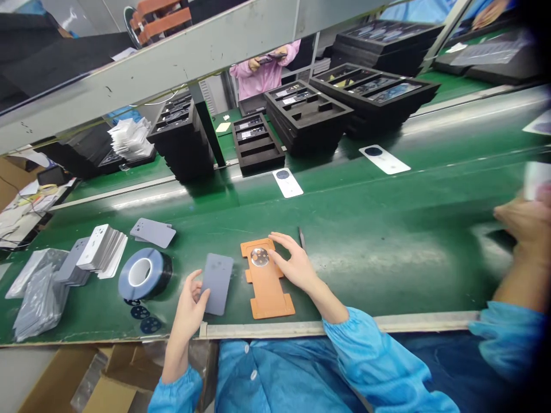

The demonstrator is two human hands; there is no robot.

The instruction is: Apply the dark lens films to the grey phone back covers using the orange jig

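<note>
At the front edge of the green bench, my left hand grips the left edge of a grey phone back panel between thumb and fingers. The panel has small camera holes near its top. To its right lies an orange jig with notched sides. A shiny round camera piece with several holes sits in the jig's upper part. My right hand lies over the jig's upper right side with fingers spread, fingertips near the round piece. A dark, thin pointed tool lies just beyond that hand.
On the left are a blue tape roll, dark round stickers, stacked white panels and bagged panels. White panels lie farther back, before black trays. A co-worker's hand is at right.
</note>
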